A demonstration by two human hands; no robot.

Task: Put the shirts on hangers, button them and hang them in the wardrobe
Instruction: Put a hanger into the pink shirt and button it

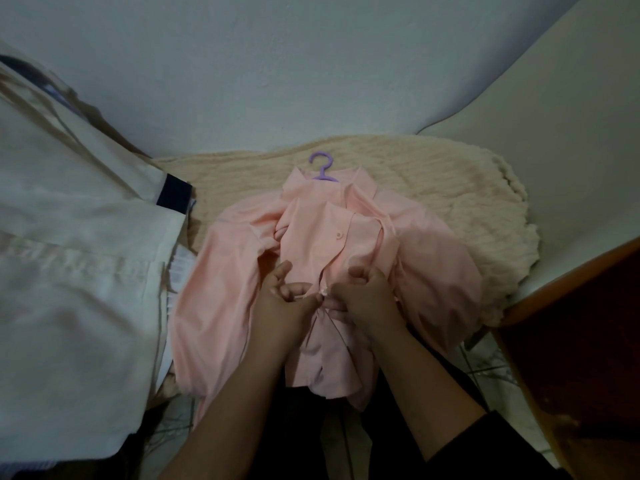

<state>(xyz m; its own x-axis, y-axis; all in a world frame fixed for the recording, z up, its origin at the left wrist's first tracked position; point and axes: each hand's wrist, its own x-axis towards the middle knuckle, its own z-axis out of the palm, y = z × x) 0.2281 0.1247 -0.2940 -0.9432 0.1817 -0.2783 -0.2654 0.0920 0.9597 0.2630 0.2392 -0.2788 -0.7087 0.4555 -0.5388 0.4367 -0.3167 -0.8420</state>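
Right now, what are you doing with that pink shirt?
A person is buttoning the pink shirt, which lies on a cream blanket with a purple hanger already in its collar. The left hand and the right hand pinch the front edges together at a button halfway down. One button higher up shows clearly. A white shirt lies to the left.

The cream knitted blanket (433, 181) lies bare to the right of the pink shirt (221, 271) and behind the purple plastic hanger hook (322, 167), so there is room to reach there. The white garment pile (79, 244) crowds the shirt's left edge. A brown wooden furniture edge (568, 306) closes off the near right.
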